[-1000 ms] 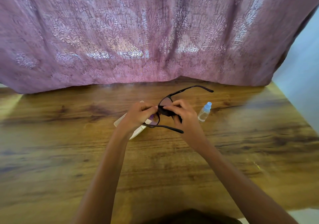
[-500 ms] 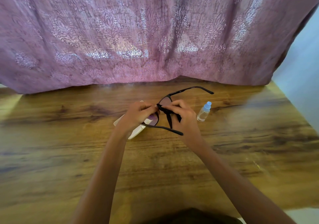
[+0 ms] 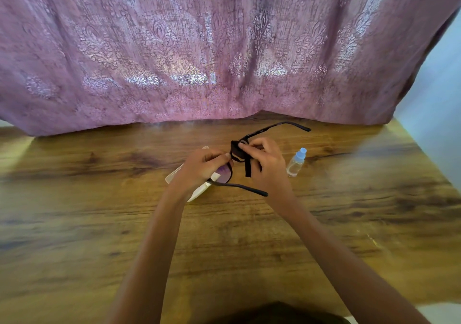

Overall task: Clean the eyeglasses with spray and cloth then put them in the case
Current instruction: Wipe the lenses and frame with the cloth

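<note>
Black-framed eyeglasses are held above the wooden table, temples unfolded toward the right. My left hand pinches the frame at the near lens. My right hand presses a small black cloth onto the far lens, and a strip of the cloth hangs down between my hands. A white glasses case lies open on the table, mostly hidden under my left hand. A small clear spray bottle with a blue cap stands just right of my right hand.
A pink patterned curtain hangs along the table's far edge. A pale wall borders the table on the right.
My right hand has slid the cloth up from the bridge onto the far lens, now covering it. The left hand and the glasses have barely moved.
</note>
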The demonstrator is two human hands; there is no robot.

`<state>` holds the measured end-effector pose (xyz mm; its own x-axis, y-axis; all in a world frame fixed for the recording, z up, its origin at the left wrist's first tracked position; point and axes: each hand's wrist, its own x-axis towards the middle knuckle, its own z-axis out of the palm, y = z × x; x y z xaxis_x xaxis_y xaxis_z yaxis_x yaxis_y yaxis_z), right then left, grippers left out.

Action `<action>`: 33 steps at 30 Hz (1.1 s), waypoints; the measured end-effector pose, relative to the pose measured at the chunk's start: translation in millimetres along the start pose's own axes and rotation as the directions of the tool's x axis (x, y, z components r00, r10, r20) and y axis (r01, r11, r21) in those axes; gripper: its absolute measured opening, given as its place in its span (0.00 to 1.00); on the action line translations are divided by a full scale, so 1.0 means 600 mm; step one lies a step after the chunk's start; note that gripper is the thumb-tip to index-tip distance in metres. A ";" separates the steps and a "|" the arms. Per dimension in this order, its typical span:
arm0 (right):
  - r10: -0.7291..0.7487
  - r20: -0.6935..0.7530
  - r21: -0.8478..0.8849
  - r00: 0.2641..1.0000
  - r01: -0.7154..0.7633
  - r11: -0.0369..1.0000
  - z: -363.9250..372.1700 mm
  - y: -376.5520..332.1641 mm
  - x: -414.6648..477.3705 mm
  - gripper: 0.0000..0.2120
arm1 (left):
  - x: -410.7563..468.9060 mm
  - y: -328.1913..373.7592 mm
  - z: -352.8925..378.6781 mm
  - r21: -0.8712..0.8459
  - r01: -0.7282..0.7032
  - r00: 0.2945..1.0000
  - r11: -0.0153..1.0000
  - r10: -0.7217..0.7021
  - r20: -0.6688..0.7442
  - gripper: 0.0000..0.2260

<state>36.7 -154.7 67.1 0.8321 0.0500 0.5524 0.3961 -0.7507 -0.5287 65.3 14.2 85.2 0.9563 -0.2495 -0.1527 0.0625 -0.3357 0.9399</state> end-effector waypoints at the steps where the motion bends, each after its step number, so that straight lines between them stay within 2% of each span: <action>1: -0.018 0.018 0.022 1.000 0.018 1.000 -0.001 -0.002 -0.002 0.16 | 0.000 0.001 0.000 -0.014 0.009 1.000 1.000 -0.009 -0.002 0.09; 5: -0.061 0.051 0.019 0.997 0.060 0.998 -0.004 -0.010 -0.005 0.15 | 0.001 0.003 -0.001 -0.022 0.023 1.000 0.999 -0.022 0.020 0.11; 9: -0.004 0.010 -0.075 1.000 0.005 0.997 -0.003 -0.004 0.010 0.14 | -0.001 0.001 -0.003 0.000 -0.019 1.000 1.000 0.019 0.000 0.10; 14: 0.006 0.000 -0.105 1.000 -0.006 0.994 -0.004 -0.003 0.011 0.16 | 0.002 -0.001 -0.007 -0.028 -0.028 0.999 0.999 0.027 -0.025 0.11; 23: 0.043 0.032 0.056 0.999 -0.045 0.997 0.001 -0.023 -0.017 0.15 | -0.001 -0.007 -0.010 -0.062 -0.033 0.999 0.998 0.030 -0.041 0.12; 29: -0.039 0.067 -0.111 0.997 0.046 0.993 -0.016 -0.021 -0.017 0.15 | -0.003 -0.007 -0.011 -0.072 -0.033 0.999 0.997 0.031 -0.032 0.12; 33: -0.009 0.045 -0.081 0.999 0.013 0.997 -0.017 -0.017 -0.011 0.15 | -0.007 -0.004 -0.007 -0.100 -0.027 0.999 0.995 0.024 -0.039 0.11</action>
<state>23.4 -153.8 75.5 0.8452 0.0867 0.5273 0.3740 -0.8008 -0.4678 62.4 20.0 84.9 0.9678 -0.2221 -0.1186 0.0645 -0.2367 0.9694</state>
